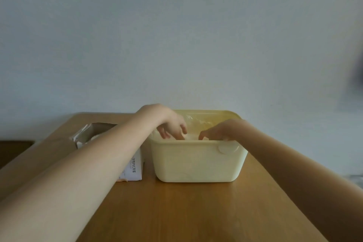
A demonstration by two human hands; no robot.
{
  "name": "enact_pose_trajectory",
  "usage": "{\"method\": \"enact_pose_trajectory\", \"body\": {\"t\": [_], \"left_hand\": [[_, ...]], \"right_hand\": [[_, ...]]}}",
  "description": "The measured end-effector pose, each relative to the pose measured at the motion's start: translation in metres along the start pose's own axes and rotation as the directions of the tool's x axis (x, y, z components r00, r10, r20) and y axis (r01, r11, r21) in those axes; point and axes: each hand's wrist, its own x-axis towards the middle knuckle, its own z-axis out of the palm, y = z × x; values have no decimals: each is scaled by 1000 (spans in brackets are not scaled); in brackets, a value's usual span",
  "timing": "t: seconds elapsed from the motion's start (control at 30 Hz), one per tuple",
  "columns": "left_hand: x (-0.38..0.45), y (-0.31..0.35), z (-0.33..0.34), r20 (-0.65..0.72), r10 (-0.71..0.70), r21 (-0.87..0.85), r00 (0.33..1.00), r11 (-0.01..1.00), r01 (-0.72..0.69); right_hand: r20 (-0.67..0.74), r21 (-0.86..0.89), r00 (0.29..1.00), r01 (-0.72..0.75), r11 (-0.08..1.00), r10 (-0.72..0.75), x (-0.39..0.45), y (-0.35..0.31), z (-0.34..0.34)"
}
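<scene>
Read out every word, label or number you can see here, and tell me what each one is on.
"次性PVC手套": on the white side of the cardboard box, running sideways; its start is covered.
Smaller print next to it on the same box: too small to read.
Round tab on the cream tub: no text shows on it.

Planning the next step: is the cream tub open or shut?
Open: no lid on the cream tub; left hand and right hand reach inside it.
</scene>
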Motion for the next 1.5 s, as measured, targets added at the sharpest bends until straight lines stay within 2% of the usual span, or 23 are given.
{"method": "enact_pose_trajectory", "body": {"t": [0.07,0.17,0.23,0.33,0.43,0.5,0.57,0.63,0.67,0.73,0.8,0.9,0.93,1.0,1.03,1.1,1.17,1.23,1.27,1.33,1.4,1.5], "left_hand": [[-11,-1,-7,-33,85,-99,996,991,-88],[-21,2,-12,-88,204,-227,975,949,-219],[-16,5,-9,-62,199,-84,978,975,-204],[1,10,4,-2,40,217,999,975,-38],[13,2,14,15,-64,309,998,949,56],[17,-2,15,49,-123,333,991,938,100],[14,-2,15,45,-178,366,983,919,150],[10,1,14,-10,-246,383,969,894,231],[10,5,13,-30,-254,395,967,885,245],[11,11,11,-56,-182,446,982,875,188],[10,9,13,-46,-193,380,980,904,196],[4,1,13,-6,-102,330,995,939,98],[-1,1,13,-34,-83,284,996,955,89],[-14,-3,12,-190,3,165,982,986,29],[-24,-4,12,-306,59,103,950,994,-28],[-46,-13,14,-535,104,-36,838,989,-145],[-64,-34,14,-687,35,-164,726,966,-202],[-78,-60,16,-727,-123,-291,676,946,-141],[-83,-73,18,-706,-196,-347,681,933,-92],[-92,-98,25,-596,-296,-452,746,892,-7],[-96,-113,31,-500,-318,-508,805,861,25],[-90,-121,38,-471,-311,-477,825,877,59]], "right_hand": [[-99,-12,993,-70,997,69,7,0,4],[-137,-48,989,-68,997,61,13,4,4],[-115,6,992,-50,999,50,13,1,3],[24,139,997,75,987,-79,9,3,-5],[-19,367,979,194,910,-201,-8,11,-19],[-8,452,967,230,862,-254,-15,16,-24],[88,352,964,205,913,-250,-13,18,-20],[164,157,969,159,975,-185,-4,17,-9],[161,74,977,133,988,-143,2,16,-3],[121,28,990,66,997,-69,9,14,4],[85,-2,994,66,998,-66,6,11,4],[82,-45,990,117,992,-113,-4,11,-5],[77,-40,989,127,991,-124,-9,11,-10],[29,13,988,151,988,-151,-21,3,-19],[-10,50,985,173,984,-173,-28,-5,-23],[-121,123,964,250,960,-236,-43,-24,-32],[-292,159,901,376,913,-320,-57,-47,-38],[-459,136,806,480,867,-374,-66,-73,-40],[-509,128,765,519,845,-393,-69,-86,-39],[-532,129,726,577,806,-435,-71,-113,-36],[-487,85,736,575,814,-469,-69,-135,-29],[-466,-3,771,490,872,-435,-59,-157,-21]]}}
